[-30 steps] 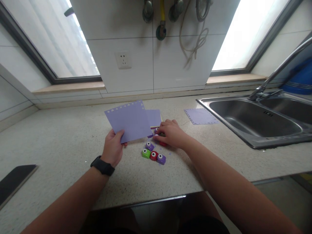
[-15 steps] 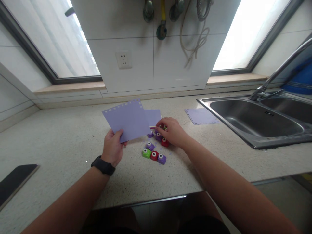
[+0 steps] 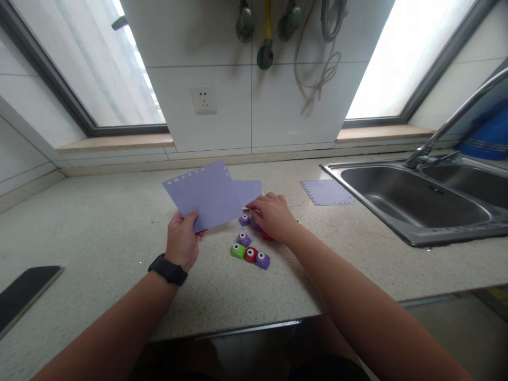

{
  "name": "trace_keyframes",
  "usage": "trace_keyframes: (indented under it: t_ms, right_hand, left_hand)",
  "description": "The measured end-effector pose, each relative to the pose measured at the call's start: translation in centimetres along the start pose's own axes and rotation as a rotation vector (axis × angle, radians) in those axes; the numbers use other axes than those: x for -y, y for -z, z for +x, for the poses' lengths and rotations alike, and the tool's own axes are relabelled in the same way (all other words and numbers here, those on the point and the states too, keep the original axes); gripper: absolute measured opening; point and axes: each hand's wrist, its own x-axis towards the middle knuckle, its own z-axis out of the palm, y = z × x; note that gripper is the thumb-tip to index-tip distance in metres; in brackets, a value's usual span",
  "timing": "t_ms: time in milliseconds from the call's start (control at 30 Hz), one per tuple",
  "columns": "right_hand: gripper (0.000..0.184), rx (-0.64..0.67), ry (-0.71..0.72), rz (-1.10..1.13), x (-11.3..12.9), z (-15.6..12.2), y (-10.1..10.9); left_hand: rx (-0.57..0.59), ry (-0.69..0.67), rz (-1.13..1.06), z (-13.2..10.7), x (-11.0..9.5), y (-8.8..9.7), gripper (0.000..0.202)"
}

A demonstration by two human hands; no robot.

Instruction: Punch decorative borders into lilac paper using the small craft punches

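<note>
My left hand (image 3: 183, 241), thumb on top, grips a sheet of purple paper (image 3: 204, 196) tilted above the counter, a row of punched holes along its upper edge. My right hand (image 3: 273, 214) is closed, its fingertips together at the near edge of a purple paper stack (image 3: 250, 189); whatever they pinch is hidden. Under and around this hand are small craft punches, partly covered. In front of it lie a green punch (image 3: 237, 251), a red punch (image 3: 250, 254) and several purple ones, including a purple punch (image 3: 262, 260) at the right end.
Another purple sheet (image 3: 327, 192) with punched edges lies flat beside the steel sink (image 3: 413, 190). A dark flat object (image 3: 27, 291) rests at the counter's left. The tiled wall (image 3: 222, 129) bounds the counter (image 3: 119, 222) behind. Small purple paper bits are scattered by the punches.
My right hand has shifted slightly left over the paper stack's edge. A purple punch left of it shows more fully. My left hand holds the sheet almost unchanged.
</note>
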Motion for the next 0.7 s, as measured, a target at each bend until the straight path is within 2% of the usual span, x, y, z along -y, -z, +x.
trace_keyframes:
  t_ms: [200,400,700]
  right_hand:
    - [0.029,0.047,0.091,-0.082,0.50,-0.12,0.16]
    - [0.023,0.092,0.118,-0.133,0.68,0.08,0.06]
    - [0.015,0.124,0.117,-0.018,0.43,-0.26,0.25]
  left_hand:
    - [0.015,-0.001,0.021,0.17,0.22,0.24,0.024]
    - [0.014,-0.010,0.031,0.20,0.42,0.40,0.023]
    - [0.017,-0.016,0.025,0.22,0.33,0.31,0.022]
